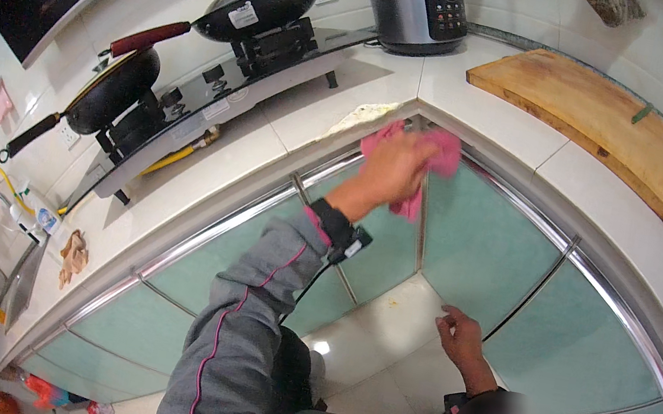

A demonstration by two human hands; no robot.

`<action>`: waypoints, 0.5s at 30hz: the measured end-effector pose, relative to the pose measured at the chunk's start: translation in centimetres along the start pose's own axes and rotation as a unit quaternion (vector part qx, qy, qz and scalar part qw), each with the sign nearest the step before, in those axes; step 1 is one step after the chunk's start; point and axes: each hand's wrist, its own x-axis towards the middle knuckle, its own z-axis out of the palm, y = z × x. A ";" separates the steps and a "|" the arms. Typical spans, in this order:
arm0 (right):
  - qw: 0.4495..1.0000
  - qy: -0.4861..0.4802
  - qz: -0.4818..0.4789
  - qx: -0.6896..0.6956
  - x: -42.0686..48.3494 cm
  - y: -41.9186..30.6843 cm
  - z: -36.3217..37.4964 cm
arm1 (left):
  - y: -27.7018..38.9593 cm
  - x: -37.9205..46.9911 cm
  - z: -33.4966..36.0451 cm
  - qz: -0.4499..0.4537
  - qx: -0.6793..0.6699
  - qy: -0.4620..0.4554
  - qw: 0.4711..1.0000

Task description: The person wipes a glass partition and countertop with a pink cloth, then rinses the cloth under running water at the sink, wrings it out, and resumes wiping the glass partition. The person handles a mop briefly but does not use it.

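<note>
My left hand point(399, 164) grips a pink cloth point(444, 152) at the inner corner of the counter. The cloth hangs over the chrome trim and the tops of the pale green cabinet doors point(485, 233); hand and cloth look slightly blurred. A whitish-yellow patch of residue point(363, 117) lies on the tiled counter edge just left of the cloth. Lower down, my right hand point(459, 341) hangs in front of the doors, its fingers loosely bent and apart, with nothing visible in it.
Left of the corner, a two-burner gas stove point(187, 124) carries two lidded pans, their handles point(150, 38) sticking out leftward. An electric pressure cooker point(415, 10) stands behind the corner. At right lies a thick wooden cutting board point(595, 123). A crumpled glove point(73, 259) rests near the sink.
</note>
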 end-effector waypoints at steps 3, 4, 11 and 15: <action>0.988 0.146 -0.054 -0.025 -0.4 0.1 -2.3 | 1.5 -3.5 0.4 0.009 -0.036 0.081 0.996; 0.975 0.201 -0.079 -0.043 -0.6 -0.2 -3.6 | 1.4 -3.9 0.0 -0.005 -0.031 0.136 0.990; 0.763 0.394 -0.224 -0.461 -5.1 -7.0 -22.5 | -2.9 -0.9 -8.2 -0.177 0.192 0.082 0.962; 0.710 0.411 -0.074 -0.567 -5.5 -8.8 -29.0 | -2.6 -2.6 -9.2 -0.144 0.079 0.060 0.985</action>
